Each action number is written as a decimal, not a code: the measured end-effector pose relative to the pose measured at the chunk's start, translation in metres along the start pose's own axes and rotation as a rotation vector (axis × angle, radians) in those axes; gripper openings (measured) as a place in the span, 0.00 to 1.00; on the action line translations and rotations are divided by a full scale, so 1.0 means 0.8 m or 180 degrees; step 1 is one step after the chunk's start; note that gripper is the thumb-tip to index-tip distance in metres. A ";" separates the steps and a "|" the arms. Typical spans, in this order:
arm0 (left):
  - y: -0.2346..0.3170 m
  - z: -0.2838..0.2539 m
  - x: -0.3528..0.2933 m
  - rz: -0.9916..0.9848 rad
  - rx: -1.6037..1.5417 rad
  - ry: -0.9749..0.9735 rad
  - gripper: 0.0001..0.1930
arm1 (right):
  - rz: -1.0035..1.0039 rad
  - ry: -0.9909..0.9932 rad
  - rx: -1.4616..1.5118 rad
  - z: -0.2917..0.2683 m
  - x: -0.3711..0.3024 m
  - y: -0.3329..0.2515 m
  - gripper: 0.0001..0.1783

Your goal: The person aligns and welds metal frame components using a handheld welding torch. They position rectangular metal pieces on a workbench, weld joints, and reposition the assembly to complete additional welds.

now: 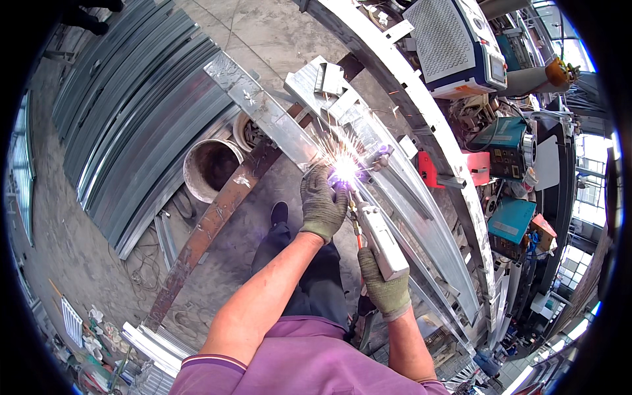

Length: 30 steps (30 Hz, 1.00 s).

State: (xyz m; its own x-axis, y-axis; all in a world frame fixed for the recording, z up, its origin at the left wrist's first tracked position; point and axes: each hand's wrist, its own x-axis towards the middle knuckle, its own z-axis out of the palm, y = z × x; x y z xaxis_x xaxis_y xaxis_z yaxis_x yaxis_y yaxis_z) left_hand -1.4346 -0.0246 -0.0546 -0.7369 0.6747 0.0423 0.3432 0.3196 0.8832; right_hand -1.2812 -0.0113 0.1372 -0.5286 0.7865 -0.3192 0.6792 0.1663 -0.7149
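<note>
Metal profiles (pixel 141 118) lie stacked on the concrete floor (pixel 214 283). The right grip (pixel 385 286) holds a torch (pixel 383 243); the left grip (pixel 322 205), I cannot tell.

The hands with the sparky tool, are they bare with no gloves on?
No, the left hand and right hand both wear greenish gloves.

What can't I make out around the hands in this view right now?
All in the head view:
- Metal bar: its end by the sparks is washed out by glare.
- Torch: tip lost in that glare.
- Left hand: fingertip contact hidden by glove and glare.
- Right hand: some fingers behind the torch.
- Bucket: bottom too dark.
</note>
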 end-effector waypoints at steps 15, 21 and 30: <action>-0.010 0.006 -0.007 0.0204 0.0247 0.0009 0.34 | 0.0271 -0.0020 0.0376 -0.060 -0.033 -0.012 0.21; -0.016 0.010 -0.006 0.0205 0.0526 0.0065 0.38 | -0.0150 0.0020 0.0468 -0.084 -0.022 0.013 0.23; 0.011 -0.013 -0.004 -0.0412 0.0768 -0.0165 0.42 | 0.0259 0.0506 0.0993 -0.100 -0.045 0.035 0.13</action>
State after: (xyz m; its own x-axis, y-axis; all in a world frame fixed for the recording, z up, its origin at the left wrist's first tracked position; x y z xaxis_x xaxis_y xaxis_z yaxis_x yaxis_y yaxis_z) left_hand -1.4353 -0.0308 -0.0420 -0.7551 0.6490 -0.0932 0.3814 0.5504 0.7427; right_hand -1.2025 0.0130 0.1787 -0.3767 0.8766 -0.2995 0.5146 -0.0708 -0.8545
